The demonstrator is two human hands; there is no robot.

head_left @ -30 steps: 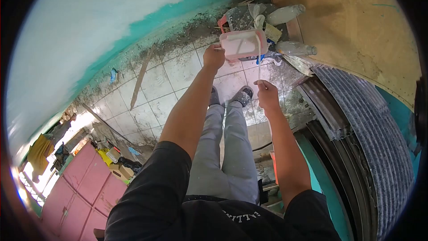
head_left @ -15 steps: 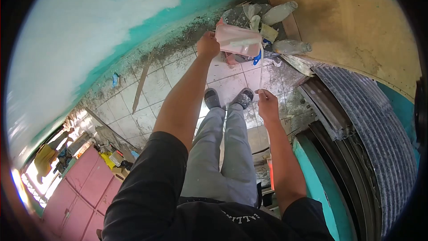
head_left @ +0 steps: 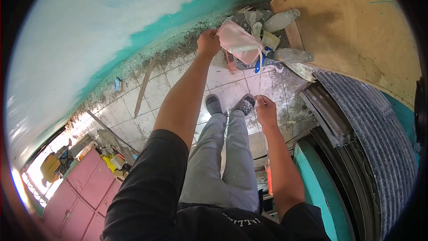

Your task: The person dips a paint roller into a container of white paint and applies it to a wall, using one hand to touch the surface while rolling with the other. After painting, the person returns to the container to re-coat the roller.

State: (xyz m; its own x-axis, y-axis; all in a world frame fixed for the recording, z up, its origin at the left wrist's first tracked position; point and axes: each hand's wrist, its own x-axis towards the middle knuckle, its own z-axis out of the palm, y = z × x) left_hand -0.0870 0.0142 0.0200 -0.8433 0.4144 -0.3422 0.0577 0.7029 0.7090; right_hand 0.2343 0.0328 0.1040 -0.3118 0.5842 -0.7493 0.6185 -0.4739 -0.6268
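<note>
Wall [head_left: 89,31] at 10 o'clock, white above, teal band along its base. Floor of pale square tiles [head_left: 154,93], dirty, grit piled along the wall foot. Brown board [head_left: 356,22] at 1 o'clock. Grey corrugated sheet [head_left: 370,120] at 3 o'clock. Pink cabinets [head_left: 84,192] at 8 o'clock, bright daylight just beside them at the edge.

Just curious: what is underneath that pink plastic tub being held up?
Under the tilted pink plastic tub lie a blue-handled tool, clear plastic bottles and rubbish on tiled floor. The tub hides whatever lies straight below.
</note>
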